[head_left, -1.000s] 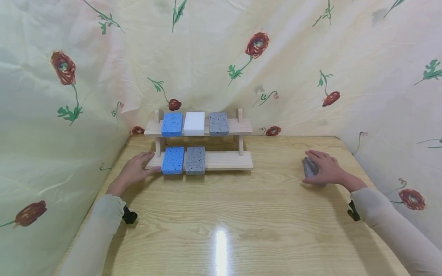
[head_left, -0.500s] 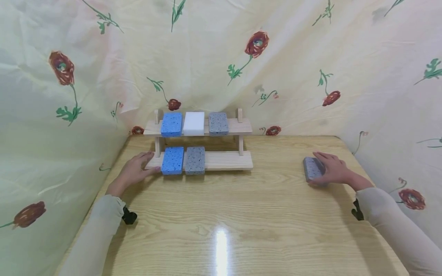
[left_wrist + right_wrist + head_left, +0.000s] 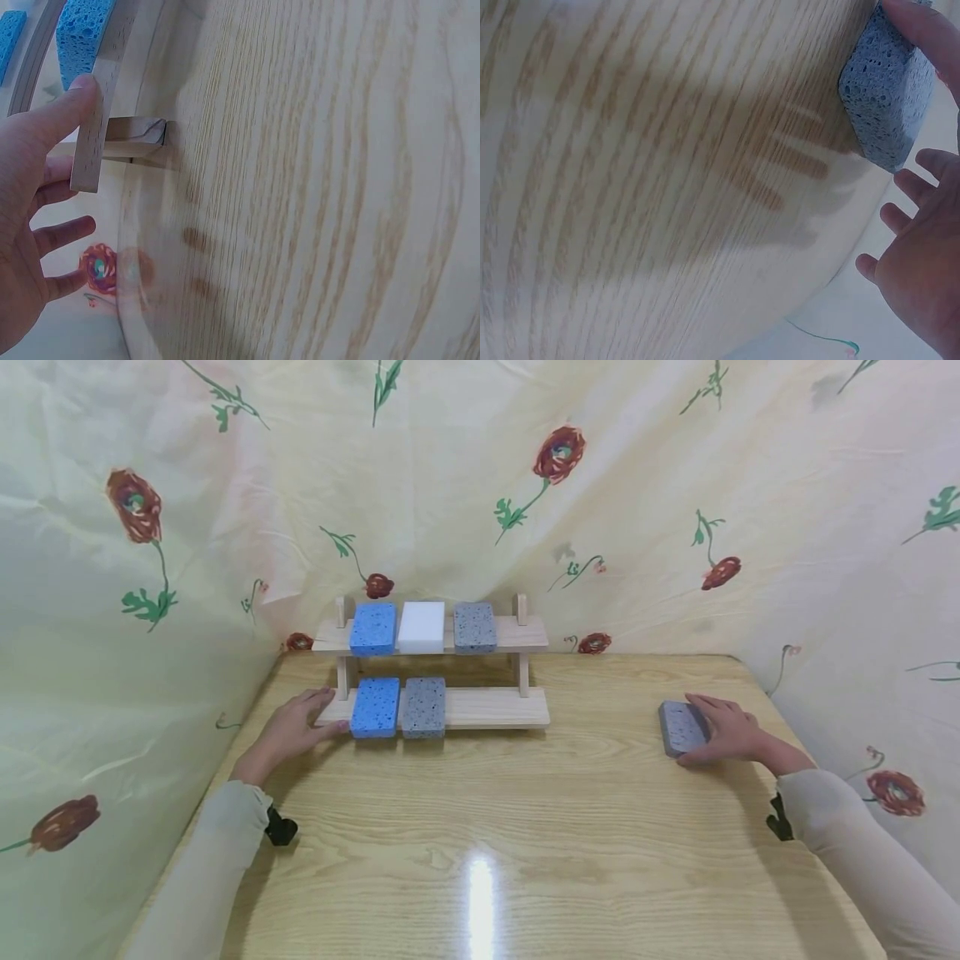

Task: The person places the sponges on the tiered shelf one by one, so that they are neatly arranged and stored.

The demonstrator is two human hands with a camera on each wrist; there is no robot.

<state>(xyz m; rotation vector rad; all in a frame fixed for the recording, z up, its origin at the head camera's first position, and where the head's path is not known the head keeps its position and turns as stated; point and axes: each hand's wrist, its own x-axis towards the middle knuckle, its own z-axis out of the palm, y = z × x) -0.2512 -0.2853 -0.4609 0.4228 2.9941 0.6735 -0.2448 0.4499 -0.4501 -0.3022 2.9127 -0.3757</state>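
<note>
At the left end of a two-tier wooden shelf, my left hand pinches the lower board. Its thumb presses the front edge, beside a blue sponge; the other fingers are behind and below the board. A speckled grey sponge lies at the right of the table, with my right hand around its right part. The right thumb touches one end of this sponge and the index finger reaches the opposite end. The remaining right fingers are spread apart from it.
The lower board also bears a grey sponge. On the upper board sit a blue sponge, a white sponge and a grey sponge. Flowered cloth encloses the back and sides of the wooden table.
My right hand has drawn back a little to the right, uncovering more of the grey sponge, which stays at about the same spot. The left hand keeps its place on the shelf.
</note>
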